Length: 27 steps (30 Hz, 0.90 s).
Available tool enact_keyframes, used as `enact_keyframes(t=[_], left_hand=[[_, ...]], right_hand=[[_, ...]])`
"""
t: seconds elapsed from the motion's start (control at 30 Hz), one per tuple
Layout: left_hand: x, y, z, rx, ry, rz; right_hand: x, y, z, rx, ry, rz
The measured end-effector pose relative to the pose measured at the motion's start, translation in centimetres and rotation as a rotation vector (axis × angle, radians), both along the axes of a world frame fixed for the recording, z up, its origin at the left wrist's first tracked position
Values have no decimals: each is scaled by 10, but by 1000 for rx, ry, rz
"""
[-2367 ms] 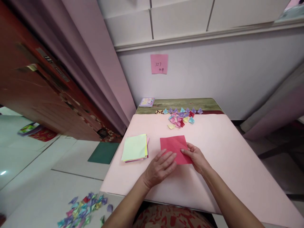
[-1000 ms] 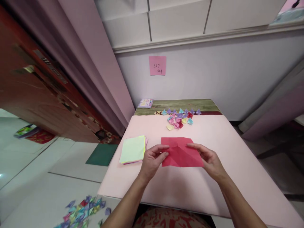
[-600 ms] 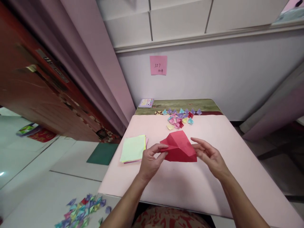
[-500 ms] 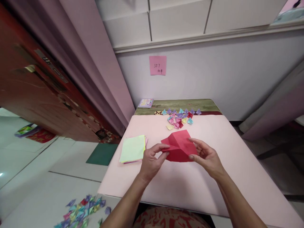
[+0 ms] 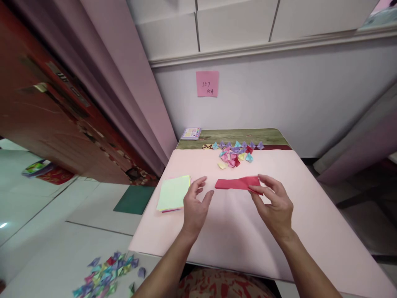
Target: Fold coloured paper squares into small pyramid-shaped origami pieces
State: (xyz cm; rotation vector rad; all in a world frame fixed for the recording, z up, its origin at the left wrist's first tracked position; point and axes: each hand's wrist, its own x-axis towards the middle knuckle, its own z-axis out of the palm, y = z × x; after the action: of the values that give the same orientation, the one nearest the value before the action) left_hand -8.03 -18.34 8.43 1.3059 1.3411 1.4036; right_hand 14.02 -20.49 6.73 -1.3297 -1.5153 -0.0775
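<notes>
A sheet of red paper (image 5: 237, 183), seen nearly edge-on as a narrow strip, is held above the table by its right end. My right hand (image 5: 274, 203) pinches that end between thumb and fingers. Just off the paper's left end, my left hand (image 5: 197, 203) is empty, its thumb and fingers apart. Beside that hand lies a stack of square paper (image 5: 173, 193), pale green on top. Several small folded paper pieces (image 5: 231, 157) in pink, purple, blue, yellow and red sit beyond the red paper.
The pink-covered table (image 5: 310, 231) reaches a wall with a pink note (image 5: 207, 84). A small pack (image 5: 191, 133) lies at its back left corner. More folded paper pieces (image 5: 107, 273) are scattered on the floor at left, near a green mat (image 5: 134, 199).
My left hand has let go of the red paper and moved slightly left. The paper has turned from showing its creased face to nearly edge-on, still in my right hand.
</notes>
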Motion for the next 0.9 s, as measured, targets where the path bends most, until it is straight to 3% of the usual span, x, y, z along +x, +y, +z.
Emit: enact_keyframes(t=[0.07, 0.17, 0.2, 0.3, 0.4, 0.6, 0.9], left_hand=[[8, -4, -6, -160, -160, -6], [24, -10, -10, -594, -525, -340], [29, -11, -10, -635, -627, -378], [37, -9, -9, -515, -731, -266], [36, -2, -9, -486, -727, -192], [35, 1, -7, -475, -718, -158], [40, -2, -1, -390, -659, -225]], right_hand=[[-5, -1, -6, 97, -120, -78], [-14, -7, -21, 144, -315, 0], [-17, -9, -27, 145, -358, 66], [-20, -14, -40, 144, -413, 236], [-12, -13, -43, 75, -267, 209], [1, -7, -36, -164, 29, 345], [-8, -5, -21, -199, 211, 458]])
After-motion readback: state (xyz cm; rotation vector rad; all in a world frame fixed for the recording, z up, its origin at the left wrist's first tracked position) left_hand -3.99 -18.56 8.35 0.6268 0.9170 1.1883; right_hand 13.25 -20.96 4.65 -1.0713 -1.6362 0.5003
